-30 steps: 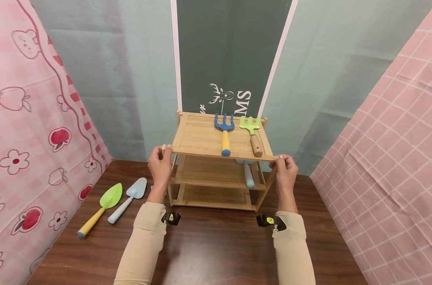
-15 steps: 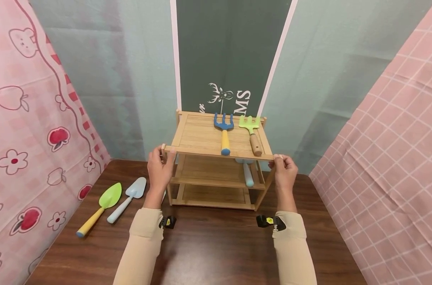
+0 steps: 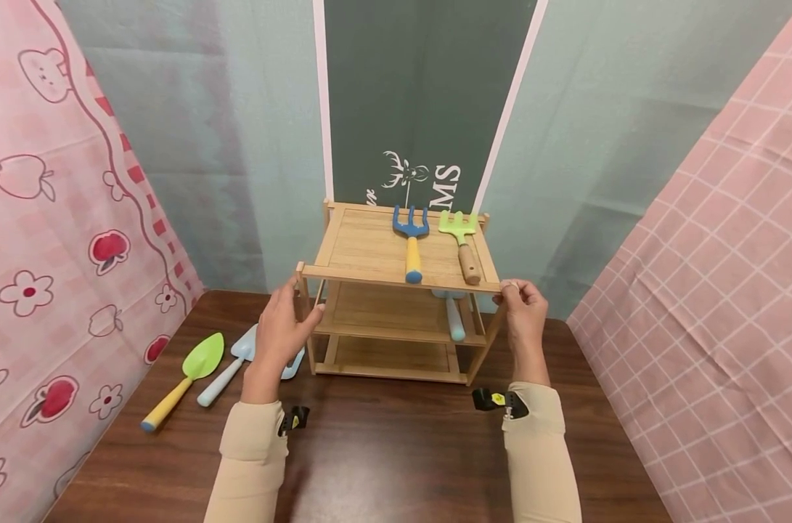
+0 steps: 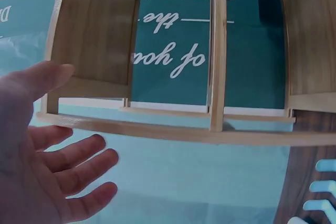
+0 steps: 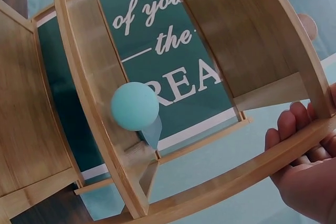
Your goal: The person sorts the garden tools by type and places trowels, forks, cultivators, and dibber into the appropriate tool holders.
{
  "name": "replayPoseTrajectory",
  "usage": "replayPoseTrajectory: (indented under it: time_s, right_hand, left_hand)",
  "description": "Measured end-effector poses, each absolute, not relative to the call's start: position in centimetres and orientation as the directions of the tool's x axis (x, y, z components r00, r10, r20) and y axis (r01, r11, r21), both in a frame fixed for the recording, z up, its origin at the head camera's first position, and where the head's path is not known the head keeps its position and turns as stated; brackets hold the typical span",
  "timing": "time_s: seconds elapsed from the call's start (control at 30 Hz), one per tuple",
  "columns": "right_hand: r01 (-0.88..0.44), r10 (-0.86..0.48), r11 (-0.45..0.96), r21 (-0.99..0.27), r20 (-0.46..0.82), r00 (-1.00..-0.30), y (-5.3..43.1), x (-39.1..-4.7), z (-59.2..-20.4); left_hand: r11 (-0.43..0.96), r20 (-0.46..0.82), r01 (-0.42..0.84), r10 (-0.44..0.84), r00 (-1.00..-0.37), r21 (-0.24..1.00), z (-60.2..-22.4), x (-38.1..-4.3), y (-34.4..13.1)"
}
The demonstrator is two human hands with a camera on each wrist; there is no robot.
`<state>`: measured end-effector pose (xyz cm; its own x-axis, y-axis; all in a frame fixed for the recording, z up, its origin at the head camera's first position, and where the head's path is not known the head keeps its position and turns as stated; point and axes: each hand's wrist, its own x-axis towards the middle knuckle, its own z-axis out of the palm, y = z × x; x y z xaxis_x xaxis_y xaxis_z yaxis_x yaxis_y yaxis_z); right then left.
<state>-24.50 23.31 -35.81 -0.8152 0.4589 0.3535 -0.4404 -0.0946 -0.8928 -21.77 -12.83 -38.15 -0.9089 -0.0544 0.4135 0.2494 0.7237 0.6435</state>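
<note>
A three-tier wooden shelf (image 3: 359,243) stands on the table. My right hand (image 3: 528,314) grips its top right front corner, fingers curled round the post in the right wrist view. My left hand (image 3: 274,341) is by the left front post (image 4: 131,128), its fingers spread and thumb apart. On the top tier lie a blue hand fork (image 3: 412,247) with a yellow handle and a green hand fork (image 3: 459,229) with a wooden handle. A light blue tool's handle (image 3: 456,321) sticks out from the middle tier; its head is mostly hidden.
Left of the shelf lie a green trowel (image 3: 202,361) with a yellow handle and a light blue trowel (image 3: 222,381), partly behind my left hand. A pale blue pronged tool (image 4: 324,186) lies close to the shelf's left side. Curtains (image 3: 690,305) surround the table (image 3: 396,450).
My left hand has let go of the shelf's top left corner and moved down and left, its fingers opening. My right hand keeps its grip; the shelf and tools have not moved.
</note>
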Motion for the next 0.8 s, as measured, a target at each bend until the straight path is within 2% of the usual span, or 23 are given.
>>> replayPoseTrajectory:
  time_s: [0.37, 0.6, 0.8]
  right_hand:
    - [-0.443, 0.465, -0.145, -0.885, 0.334, -0.820, 24.1, -25.7, -37.1]
    - [-0.464, 0.467, -0.161, -0.871, 0.347, -0.813, 24.1, -25.8, -37.3]
    - [-0.471, 0.467, -0.185, -0.863, 0.344, -0.814, 24.0, -25.7, -37.3]
  left_hand:
    - [0.817, 0.385, 0.248, 0.034, -0.922, 0.521, -38.2, -20.3, -13.2]
    - [0.836, 0.348, 0.231, 0.051, -0.936, 0.498, -39.4, -19.3, -13.6]
    - [0.873, 0.359, 0.236, 0.076, -0.930, 0.427, -40.8, -18.8, -13.8]
